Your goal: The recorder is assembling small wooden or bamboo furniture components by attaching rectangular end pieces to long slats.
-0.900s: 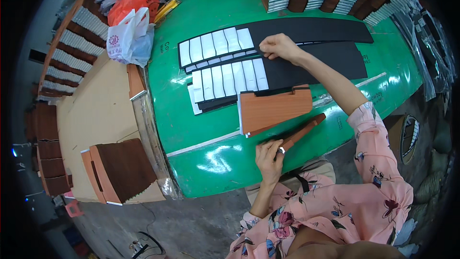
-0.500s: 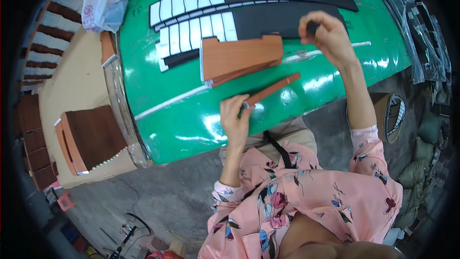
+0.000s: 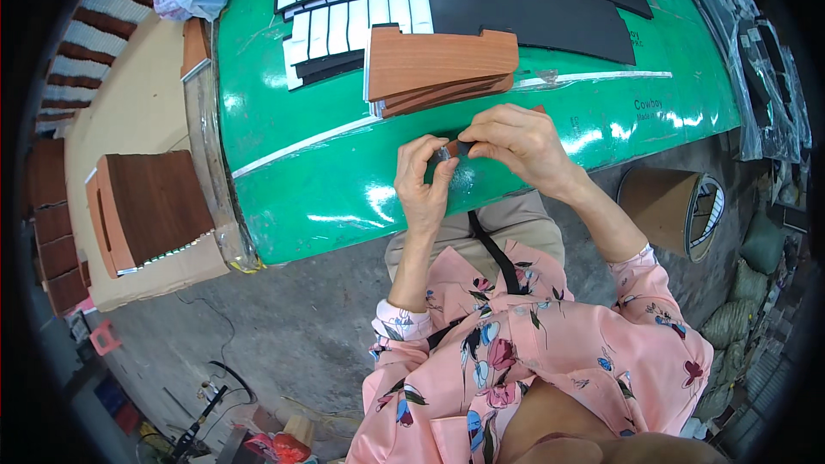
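Note:
My left hand (image 3: 421, 185) is closed on the near end of a narrow wood-brown panel (image 3: 453, 148), held edge-up over the front of the green table. Between the fingertips of my right hand (image 3: 520, 146) is a small black piece (image 3: 465, 149), brought against that same end of the panel; whether it is fixed there cannot be made out. The right hand covers most of the panel's length. Just beyond both hands lies a stack of notched wood-brown panels (image 3: 443, 64) with pale edges.
Long black boards (image 3: 533, 21) bearing rows of white pads (image 3: 365, 21) lie across the far side of the green table (image 3: 301, 206). To the left, more brown panels (image 3: 159, 210) stand packed on cardboard. A round cardboard drum (image 3: 657, 206) stands on the floor at right.
My right hand has come down and left from above the table, bringing the black piece to the panel's end beside my left hand. The left hand keeps its hold.

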Tool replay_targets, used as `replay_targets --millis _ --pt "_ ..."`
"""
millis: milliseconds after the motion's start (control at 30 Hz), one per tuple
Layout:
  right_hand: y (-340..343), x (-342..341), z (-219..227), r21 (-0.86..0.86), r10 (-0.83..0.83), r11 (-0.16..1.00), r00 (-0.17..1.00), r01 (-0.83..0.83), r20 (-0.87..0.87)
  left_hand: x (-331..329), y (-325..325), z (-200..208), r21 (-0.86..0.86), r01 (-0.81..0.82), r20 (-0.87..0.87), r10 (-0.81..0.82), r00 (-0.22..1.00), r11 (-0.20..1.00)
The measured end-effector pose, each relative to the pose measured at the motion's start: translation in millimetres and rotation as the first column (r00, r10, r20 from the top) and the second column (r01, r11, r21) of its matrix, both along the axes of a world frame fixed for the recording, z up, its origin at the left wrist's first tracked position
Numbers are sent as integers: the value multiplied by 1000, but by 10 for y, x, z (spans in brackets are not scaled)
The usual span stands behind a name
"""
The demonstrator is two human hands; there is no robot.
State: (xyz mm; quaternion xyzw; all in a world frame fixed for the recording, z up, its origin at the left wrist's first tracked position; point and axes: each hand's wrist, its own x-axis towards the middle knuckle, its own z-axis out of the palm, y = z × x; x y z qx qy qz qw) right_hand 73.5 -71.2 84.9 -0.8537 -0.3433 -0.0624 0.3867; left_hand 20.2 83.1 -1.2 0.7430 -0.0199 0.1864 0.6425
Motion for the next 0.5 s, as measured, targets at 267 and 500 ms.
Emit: replay_targets --millis 267,500 --pt "71 31 -40 -62 28 998 997 -23 74 22 30 -14 37 10 47 -11 999 999" --pt "67 30 -56 -78 38 996 997 -33 66 2 13 -35 18 9 46 -10 999 1000"
